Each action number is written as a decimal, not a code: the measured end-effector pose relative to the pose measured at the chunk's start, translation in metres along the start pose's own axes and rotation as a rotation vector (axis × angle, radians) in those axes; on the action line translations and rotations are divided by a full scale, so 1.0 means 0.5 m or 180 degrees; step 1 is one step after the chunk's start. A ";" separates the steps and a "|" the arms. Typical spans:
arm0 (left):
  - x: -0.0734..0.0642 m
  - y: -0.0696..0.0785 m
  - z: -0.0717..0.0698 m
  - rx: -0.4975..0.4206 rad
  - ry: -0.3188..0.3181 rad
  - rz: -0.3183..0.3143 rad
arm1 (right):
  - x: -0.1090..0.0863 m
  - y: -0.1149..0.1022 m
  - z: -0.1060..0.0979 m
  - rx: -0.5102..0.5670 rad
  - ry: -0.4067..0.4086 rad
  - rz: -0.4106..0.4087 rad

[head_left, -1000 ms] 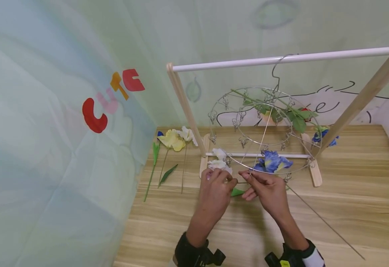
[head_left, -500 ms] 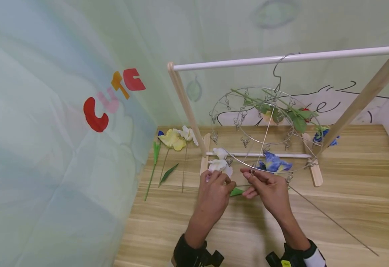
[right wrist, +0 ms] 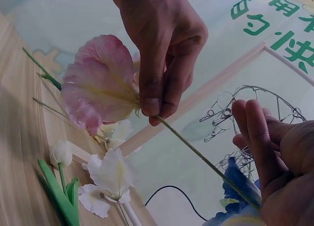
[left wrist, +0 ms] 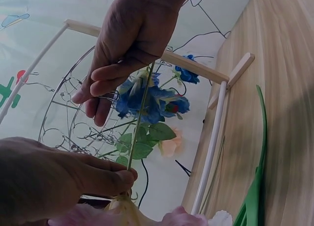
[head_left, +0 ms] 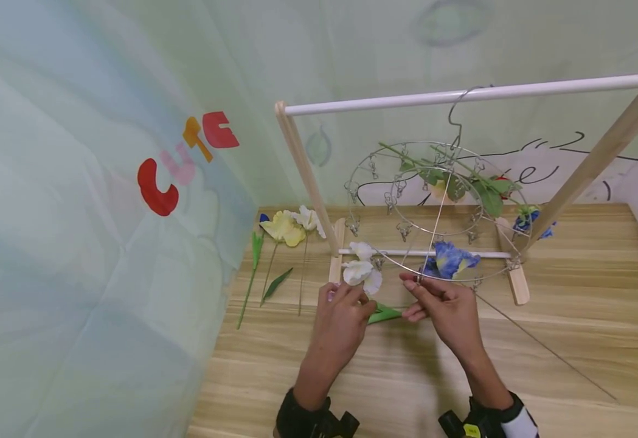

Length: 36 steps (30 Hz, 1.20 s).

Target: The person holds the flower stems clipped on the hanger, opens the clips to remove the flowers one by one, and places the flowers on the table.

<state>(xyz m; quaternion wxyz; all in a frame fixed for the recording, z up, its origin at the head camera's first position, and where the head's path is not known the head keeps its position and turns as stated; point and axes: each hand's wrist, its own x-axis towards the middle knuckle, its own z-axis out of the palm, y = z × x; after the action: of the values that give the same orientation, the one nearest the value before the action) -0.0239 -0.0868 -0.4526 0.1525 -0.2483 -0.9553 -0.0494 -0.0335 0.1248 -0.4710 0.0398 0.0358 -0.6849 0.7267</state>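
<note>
My left hand [head_left: 343,322] pinches the thin stem of a pink artificial flower [right wrist: 98,86] just below its bloom. At the near edge of the hanging wire ring [head_left: 395,263], my right hand [head_left: 450,310] pinches a small metal clip [head_left: 419,278] between thumb and fingers. The pink flower's stem [left wrist: 140,118] runs from my left fingers toward my right hand, which hides part of it. A blue flower [head_left: 451,260] shows just beyond my right fingertips. White blooms [head_left: 358,272] and a green leaf [head_left: 383,314] lie beside my left hand.
The ring hangs by a hook [head_left: 454,118] from the stand's white rod [head_left: 373,104]. Roses with green leaves [head_left: 488,198] are on its far side. Yellow [head_left: 283,228] and white flowers [head_left: 309,220] lie on the wooden table [head_left: 581,292] at the left.
My left hand has shifted slightly left, showing more of the white blooms and green leaf. My right hand and the clip have moved a little right. The long stem's far end has risen.
</note>
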 end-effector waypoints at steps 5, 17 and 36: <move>-0.008 -0.001 0.000 -0.0083 -0.0094 -0.0047 | 0.000 -0.002 -0.001 -0.0011 0.0001 0.0088; -0.019 0.009 0.011 -0.0122 -0.0329 -0.0037 | 0.000 0.001 -0.001 -0.0032 0.0036 0.0155; -0.048 0.031 0.072 0.0141 -0.0524 0.0305 | 0.003 0.014 0.003 -0.0003 -0.0063 0.0202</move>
<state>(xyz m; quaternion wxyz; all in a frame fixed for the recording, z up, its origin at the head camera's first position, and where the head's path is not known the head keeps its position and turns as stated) -0.0057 -0.0783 -0.4939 0.0811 -0.2934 -0.9525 -0.0003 -0.0357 0.1230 -0.4777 0.0099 0.0212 -0.6864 0.7268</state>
